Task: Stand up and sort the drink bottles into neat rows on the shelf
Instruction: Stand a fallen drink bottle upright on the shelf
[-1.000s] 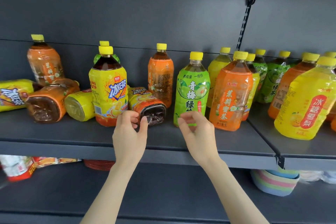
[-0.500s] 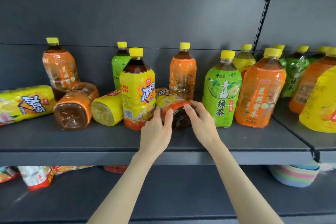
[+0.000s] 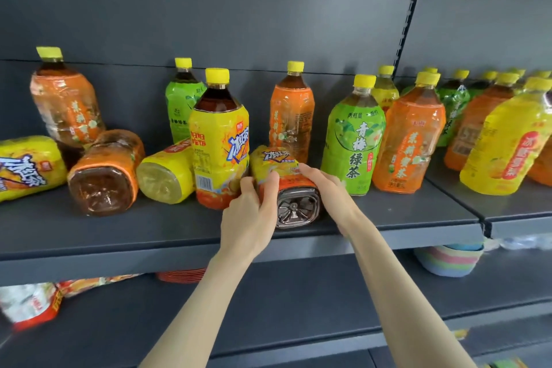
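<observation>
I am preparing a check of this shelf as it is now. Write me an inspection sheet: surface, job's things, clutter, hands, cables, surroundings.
Surface: dark grey shelf, loaded with bottles.
Job's things: held bottle lies on its side, base towards the camera. Three more lie at left: yellow bottle, orange bottle, edge bottle. A back bottle leans. The others stand, such as the green bottle.
Clutter: nothing seen on this shelf.
Hands: left hand grips the held bottle's left side; right hand grips its right side.
Cables: nothing seen.
Surroundings: lower shelf with snack bags, red plates, bowls.
</observation>
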A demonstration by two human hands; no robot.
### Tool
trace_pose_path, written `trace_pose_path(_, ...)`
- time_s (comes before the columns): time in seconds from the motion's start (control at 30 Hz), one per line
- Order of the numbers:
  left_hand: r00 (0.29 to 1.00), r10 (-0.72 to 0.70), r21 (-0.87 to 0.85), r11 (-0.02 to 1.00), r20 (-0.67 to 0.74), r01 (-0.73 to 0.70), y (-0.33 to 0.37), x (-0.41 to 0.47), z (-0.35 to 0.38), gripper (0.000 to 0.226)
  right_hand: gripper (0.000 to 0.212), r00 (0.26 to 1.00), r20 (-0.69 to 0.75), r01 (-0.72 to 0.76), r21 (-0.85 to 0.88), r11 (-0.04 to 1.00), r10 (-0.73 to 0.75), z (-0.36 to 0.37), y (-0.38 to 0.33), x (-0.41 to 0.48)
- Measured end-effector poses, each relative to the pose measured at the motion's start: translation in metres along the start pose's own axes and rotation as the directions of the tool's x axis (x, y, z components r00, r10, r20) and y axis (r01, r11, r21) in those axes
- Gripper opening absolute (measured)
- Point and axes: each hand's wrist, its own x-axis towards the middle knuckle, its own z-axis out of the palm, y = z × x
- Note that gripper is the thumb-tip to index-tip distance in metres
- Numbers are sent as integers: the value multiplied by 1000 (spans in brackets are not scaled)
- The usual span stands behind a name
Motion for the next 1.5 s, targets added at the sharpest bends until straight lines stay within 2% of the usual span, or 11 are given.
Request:
trace_pose_path(0.1,999,40,-47,998,12,-40,-3,-6,-2,57,25,999,-6,53,72,996,-53,-1,0,-6)
trace_pose_path(0.17,998,70,-88,994,4,-69,-7,-11,-2,55,25,995,11,102,107,989,-104,-2,2,-10)
trace_pose_path(0.27,994,106,-222,969,-1,-104,-10,-17,-4,53,26,980,44,185,183,965,-196,-7,4,-14)
trace_pose_path(0.4,977,205,-438,884,54,-162,-9,-17,-8,63,42,960,64,237,321,917,-271,-12,7,-16)
trace_pose_path(0.5,956,283,-489,847,82,-209,-7,-13,-10,59,52,950,81,249,386,888,-301,-15,10,-12)
trace_pose_path(0.63,937,323,-522,827,134,-210,-9,-2,-12,61,54,931,42,324,367,872,-363,-16,14,-8)
trace_pose_path(0.8,934,316,-457,864,165,-211,-15,9,-8,63,57,905,-67,420,275,865,-419,-16,20,-4)
trace_pose_path(0.9,955,280,-397,891,102,-219,-15,14,-4,60,56,902,-80,431,182,884,-423,-14,23,-2)
trace_pose_path(1.1,966,247,-300,929,74,-215,-11,27,0,59,58,893,-84,440,-35,897,-441,-7,20,2)
trace_pose_path(1.27,977,213,-186,961,30,-204,-11,28,5,51,66,902,-139,360,-282,889,-409,-2,20,5)
trace_pose_path(1.5,974,225,54,973,-28,-224,-6,21,2,50,67,883,-221,289,-440,850,-415,0,14,-4)
